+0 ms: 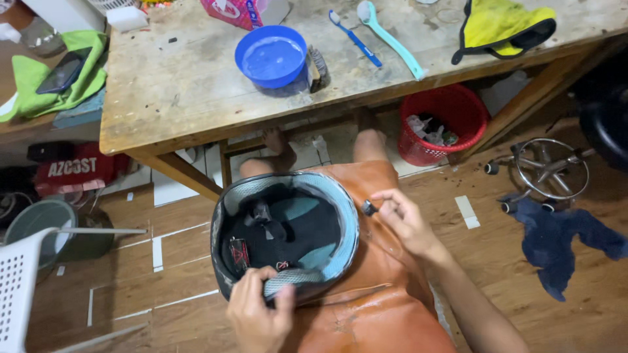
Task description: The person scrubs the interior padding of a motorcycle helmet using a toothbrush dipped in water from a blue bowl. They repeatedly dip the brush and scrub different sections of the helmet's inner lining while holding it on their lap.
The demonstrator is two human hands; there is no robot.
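Note:
An upturned helmet with black padding and a pale blue-grey rim rests on my lap, which is covered by an orange apron. My left hand grips the helmet's near rim, thumb over the grey mesh edge. My right hand hovers just right of the helmet and pinches a small dark piece between its fingertips, close to the rim.
A wooden table ahead holds a blue bowl of water, a small brush, a blue toothbrush, a teal brush and a yellow cloth. Red basket below; chair base and blue rag right; white crate left.

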